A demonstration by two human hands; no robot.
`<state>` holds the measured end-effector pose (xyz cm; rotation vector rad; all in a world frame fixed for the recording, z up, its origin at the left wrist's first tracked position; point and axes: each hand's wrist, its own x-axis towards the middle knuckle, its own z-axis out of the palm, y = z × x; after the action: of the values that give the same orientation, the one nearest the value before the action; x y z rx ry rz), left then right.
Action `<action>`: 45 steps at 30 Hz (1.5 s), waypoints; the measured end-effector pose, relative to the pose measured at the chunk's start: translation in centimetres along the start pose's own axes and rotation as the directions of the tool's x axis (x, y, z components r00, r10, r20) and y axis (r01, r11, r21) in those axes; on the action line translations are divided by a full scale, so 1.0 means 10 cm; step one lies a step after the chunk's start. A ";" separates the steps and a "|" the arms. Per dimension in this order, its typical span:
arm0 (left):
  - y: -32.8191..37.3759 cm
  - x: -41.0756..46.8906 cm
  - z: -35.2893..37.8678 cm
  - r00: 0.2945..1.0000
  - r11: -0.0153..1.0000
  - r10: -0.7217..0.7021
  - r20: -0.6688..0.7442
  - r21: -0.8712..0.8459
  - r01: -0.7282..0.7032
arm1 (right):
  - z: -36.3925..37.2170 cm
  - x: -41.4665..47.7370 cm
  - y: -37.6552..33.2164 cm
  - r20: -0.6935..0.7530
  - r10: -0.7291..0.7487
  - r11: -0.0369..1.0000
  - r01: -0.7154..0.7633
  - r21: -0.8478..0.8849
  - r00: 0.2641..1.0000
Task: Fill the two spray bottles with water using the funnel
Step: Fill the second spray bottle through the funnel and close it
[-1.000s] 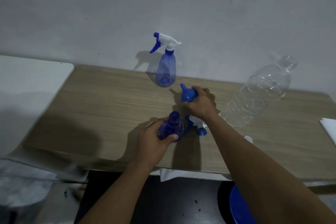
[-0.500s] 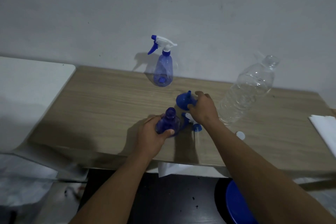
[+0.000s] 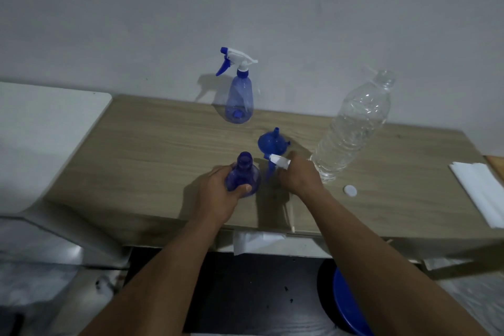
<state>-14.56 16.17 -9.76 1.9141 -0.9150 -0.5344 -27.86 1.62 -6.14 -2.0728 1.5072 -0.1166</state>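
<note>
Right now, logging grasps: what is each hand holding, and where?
Left hand grips the open spray bottle around its body; right hand grips the spray head behind its nozzle.

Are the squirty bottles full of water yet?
Not yet. Done: the near spray bottle has its sprayer top off, and the big water bottle is open, its cap on the table. In hand: the left hand grips that bottle; the right hand holds the sprayer top. Left: the funnel lies upside down on the table, the far spray bottle has its top on, and neither looks filled.
</note>
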 end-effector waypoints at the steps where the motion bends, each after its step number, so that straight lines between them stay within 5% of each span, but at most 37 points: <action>1: 0.00 0.00 0.00 1.000 1.000 0.004 -0.006 -0.009 -0.004 | -0.07 -0.04 -0.05 -0.042 -0.028 0.999 0.030 0.037 0.999; 8: 0.03 -0.02 0.00 0.999 1.000 0.007 -0.036 -0.016 -0.008 | -0.64 -0.30 -0.40 -0.333 -0.198 0.939 0.276 0.205 0.922; 17: 0.07 -0.04 -0.02 0.996 0.995 -0.087 0.005 -0.045 0.087 | -0.84 -0.57 -0.86 -0.459 -0.289 0.729 0.504 0.464 0.840; 26: 0.10 -0.04 -0.05 0.996 0.996 -0.090 0.018 -0.015 0.090 | -0.50 -0.55 -0.80 -0.470 -0.357 0.638 0.578 0.508 0.807; 34: 0.10 -0.06 -0.03 0.993 0.993 -0.116 0.001 0.035 0.115 | 0.06 -0.46 -0.54 -0.291 -0.438 0.737 0.525 0.426 0.851; 45: 0.03 -0.08 0.02 0.989 0.989 -0.144 0.024 0.029 0.143 | 0.24 -0.49 -0.41 -0.311 -0.467 0.737 0.559 0.380 0.828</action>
<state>-15.35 16.62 -9.59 2.0127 -0.8087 -0.6363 -25.18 7.78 -4.90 -2.0524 0.8317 -0.8353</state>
